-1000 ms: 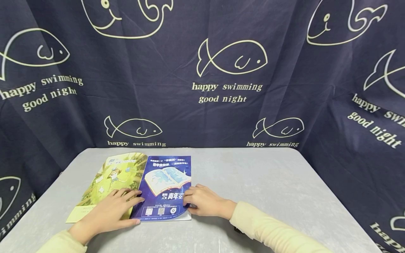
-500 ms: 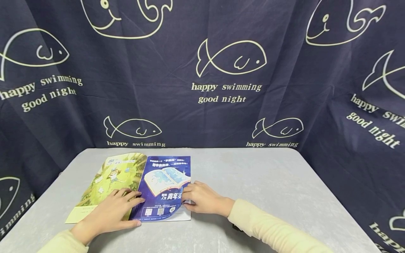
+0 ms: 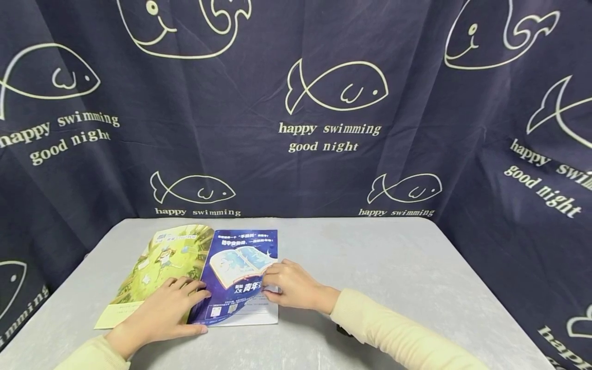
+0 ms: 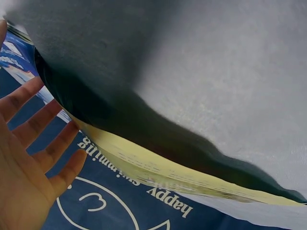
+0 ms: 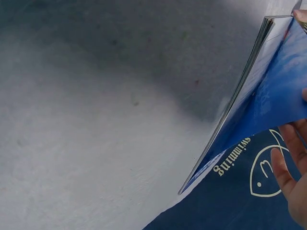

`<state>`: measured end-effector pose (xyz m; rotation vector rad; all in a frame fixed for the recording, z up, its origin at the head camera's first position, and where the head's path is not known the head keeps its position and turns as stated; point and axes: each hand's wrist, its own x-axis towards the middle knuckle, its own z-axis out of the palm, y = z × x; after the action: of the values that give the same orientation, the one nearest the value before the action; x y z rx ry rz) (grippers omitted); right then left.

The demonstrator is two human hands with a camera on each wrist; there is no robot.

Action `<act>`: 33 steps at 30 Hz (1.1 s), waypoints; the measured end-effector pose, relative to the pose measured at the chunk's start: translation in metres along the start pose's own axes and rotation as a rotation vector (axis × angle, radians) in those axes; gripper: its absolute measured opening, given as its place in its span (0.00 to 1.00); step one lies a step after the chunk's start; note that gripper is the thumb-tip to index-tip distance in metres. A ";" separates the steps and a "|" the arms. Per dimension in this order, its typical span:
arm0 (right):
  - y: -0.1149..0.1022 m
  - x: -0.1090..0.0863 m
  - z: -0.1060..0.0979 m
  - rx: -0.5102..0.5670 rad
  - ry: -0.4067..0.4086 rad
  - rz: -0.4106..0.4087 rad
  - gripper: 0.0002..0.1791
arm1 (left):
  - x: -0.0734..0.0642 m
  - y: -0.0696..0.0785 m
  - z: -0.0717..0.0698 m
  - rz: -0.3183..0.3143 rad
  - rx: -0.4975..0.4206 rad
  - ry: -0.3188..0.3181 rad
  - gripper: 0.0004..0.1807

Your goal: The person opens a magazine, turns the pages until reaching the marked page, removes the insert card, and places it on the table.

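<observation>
An open magazine (image 3: 240, 241) lies at the left of the table, a yellow-green illustrated page (image 3: 159, 257) on its left and a dark blue page (image 3: 226, 285) with a drawn book on its right. My left hand (image 3: 162, 311) rests with spread fingers across the lower middle of the magazine, near the fold. My right hand (image 3: 298, 288) pinches the blue page at its right edge; the lower corner curls up and a white page (image 3: 259, 313) shows beneath. In the right wrist view the lifted blue sheet (image 5: 268, 100) stands away from the stack of pages.
The grey table (image 3: 370, 267) stretches to the right of the magazine. A dark blue curtain (image 3: 259, 164) with fish drawings and lettering hangs behind and at both sides. A small black object (image 3: 343, 330) shows beneath the right sleeve.
My right hand has moved slightly left and up with the blue page's edge, so its lower corner curls further and more white page shows. The left hand stays in place.
</observation>
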<state>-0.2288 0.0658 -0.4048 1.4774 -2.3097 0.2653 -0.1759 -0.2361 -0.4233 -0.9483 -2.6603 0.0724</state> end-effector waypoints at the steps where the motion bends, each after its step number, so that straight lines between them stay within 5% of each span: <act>1: 0.000 0.000 0.000 0.003 0.009 0.002 0.05 | 0.000 0.000 0.001 -0.002 0.002 0.000 0.38; 19: -0.001 0.002 -0.005 0.003 0.065 0.025 0.06 | 0.002 0.002 0.005 -0.039 0.004 0.002 0.33; 33: 0.000 -0.003 -0.009 0.042 0.047 0.117 0.11 | 0.002 0.000 0.003 -0.049 -0.022 -0.032 0.25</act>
<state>-0.2258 0.0711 -0.3977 1.3420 -2.3699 0.3789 -0.1781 -0.2350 -0.4260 -0.8960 -2.7173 0.0472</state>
